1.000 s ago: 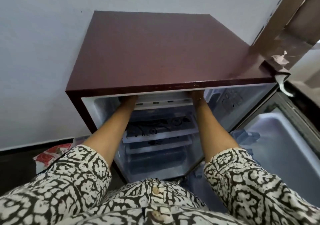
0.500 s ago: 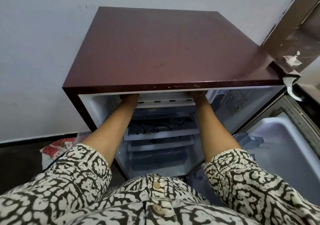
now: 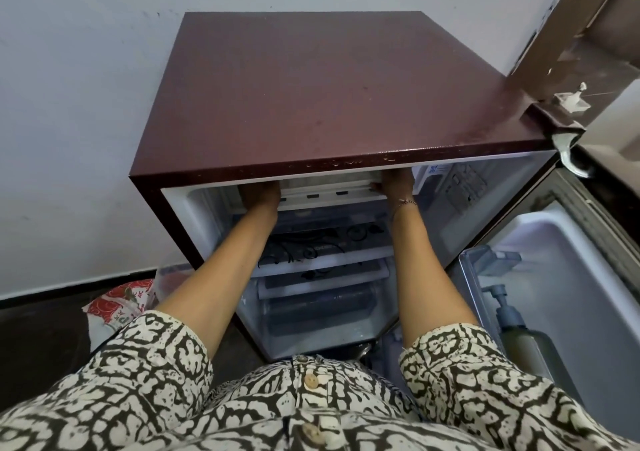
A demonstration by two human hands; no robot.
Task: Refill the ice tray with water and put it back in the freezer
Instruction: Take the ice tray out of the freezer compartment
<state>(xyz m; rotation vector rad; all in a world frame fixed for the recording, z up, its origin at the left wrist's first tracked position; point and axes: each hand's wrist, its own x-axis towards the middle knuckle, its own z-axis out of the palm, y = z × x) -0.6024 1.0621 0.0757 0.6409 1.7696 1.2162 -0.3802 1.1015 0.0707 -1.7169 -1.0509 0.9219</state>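
Note:
The maroon fridge point(image 3: 332, 104) stands open below me, its door point(image 3: 571, 277) swung out to the right. At the top of the cabinet, just under the fridge's front edge, a white ice tray point(image 3: 329, 190) lies level between my hands. My left hand point(image 3: 260, 197) holds its left end, with the fingertips hidden under the fridge top. My right hand point(image 3: 398, 184) grips the right end, fingers curled round the tray's corner. The freezer space behind the tray is hidden by the fridge top.
Below the tray are a patterned glass shelf point(image 3: 322, 246) and a clear crisper drawer point(image 3: 311, 315). A pump bottle point(image 3: 519, 332) stands in the door rack. A red and white bag point(image 3: 119, 303) lies on the dark floor at the left. A white wall is behind.
Both hands and the white tray show further out from under the fridge top than before. My view has shifted, so the fridge sits further right in frame.

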